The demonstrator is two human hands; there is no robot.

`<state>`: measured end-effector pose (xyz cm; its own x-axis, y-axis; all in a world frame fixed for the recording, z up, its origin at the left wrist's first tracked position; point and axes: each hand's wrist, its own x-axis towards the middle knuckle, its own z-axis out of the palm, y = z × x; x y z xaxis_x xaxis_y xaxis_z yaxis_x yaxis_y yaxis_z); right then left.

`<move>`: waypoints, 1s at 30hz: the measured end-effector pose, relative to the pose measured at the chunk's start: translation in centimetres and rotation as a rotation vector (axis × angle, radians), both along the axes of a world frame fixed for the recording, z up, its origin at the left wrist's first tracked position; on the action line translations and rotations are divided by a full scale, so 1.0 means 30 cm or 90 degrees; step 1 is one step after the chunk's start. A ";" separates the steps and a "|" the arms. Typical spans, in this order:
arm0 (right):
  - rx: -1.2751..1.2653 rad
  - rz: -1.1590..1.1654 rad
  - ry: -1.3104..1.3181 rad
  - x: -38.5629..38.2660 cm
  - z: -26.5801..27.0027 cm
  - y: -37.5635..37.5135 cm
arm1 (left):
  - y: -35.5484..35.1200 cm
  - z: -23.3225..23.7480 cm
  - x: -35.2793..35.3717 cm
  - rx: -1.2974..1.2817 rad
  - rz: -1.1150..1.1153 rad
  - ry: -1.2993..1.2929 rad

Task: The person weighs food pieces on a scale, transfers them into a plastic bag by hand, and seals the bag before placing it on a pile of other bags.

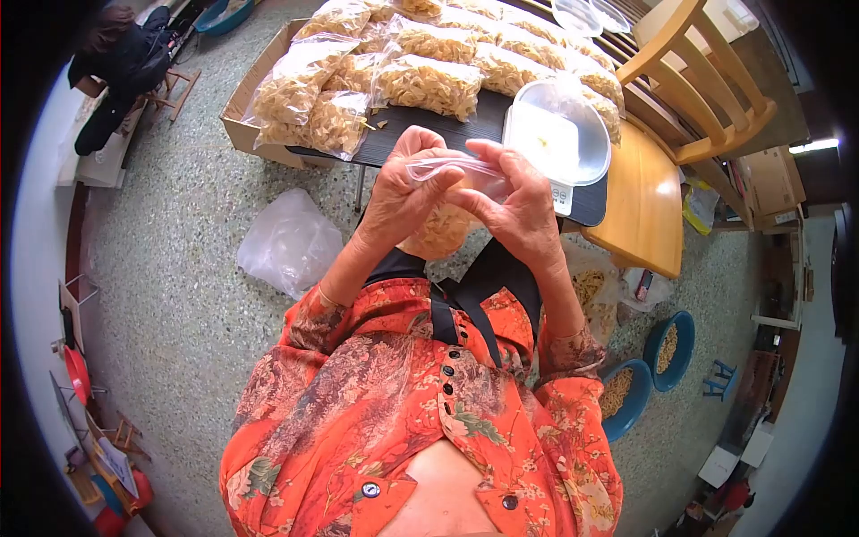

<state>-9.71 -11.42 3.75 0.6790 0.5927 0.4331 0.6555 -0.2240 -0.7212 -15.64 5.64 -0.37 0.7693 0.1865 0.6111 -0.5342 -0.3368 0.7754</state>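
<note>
Between my hands hangs a clear plastic bag (437, 234) with pale, flaky dried pieces in its lower part. My left hand (407, 190) pinches the left side of the bag's top edge. At the right side of the same edge, my right hand (519, 199) grips with thumb and fingers. Just beyond my right hand, a white digital scale (562, 199) sits at the table's near corner. A clear round bowl (595, 148) stands by it, overlapping the scale in this view. Filled bags (428, 88) of the same dried pieces lie in rows beyond my hands.
The dark table (483, 116) has a cardboard box (240, 130) at its left. A wooden chair (640, 197) stands right of it. On the floor are a translucent plastic bag (291, 242) and blue basins (633, 413) of dried pieces. Another person (125, 67) sits far left.
</note>
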 end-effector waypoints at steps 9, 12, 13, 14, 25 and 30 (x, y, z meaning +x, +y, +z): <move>-0.009 0.024 0.095 -0.020 -0.019 -0.018 | -0.011 -0.013 -0.018 -0.037 -0.078 0.065; 0.122 0.015 0.168 -0.016 0.008 -0.032 | 0.021 -0.007 -0.024 -0.252 -0.262 0.185; 0.124 0.015 0.168 -0.010 0.013 -0.034 | 0.029 -0.006 -0.031 -0.251 -0.262 0.185; 0.143 0.037 0.186 0.000 0.018 -0.035 | 0.031 0.014 -0.042 -0.247 -0.299 0.205; 0.063 -0.011 0.209 0.097 0.048 0.008 | 0.041 0.048 -0.018 -0.265 -0.258 0.323; 0.014 0.077 0.117 0.106 0.106 0.029 | 0.051 0.049 -0.018 -0.247 -0.292 0.325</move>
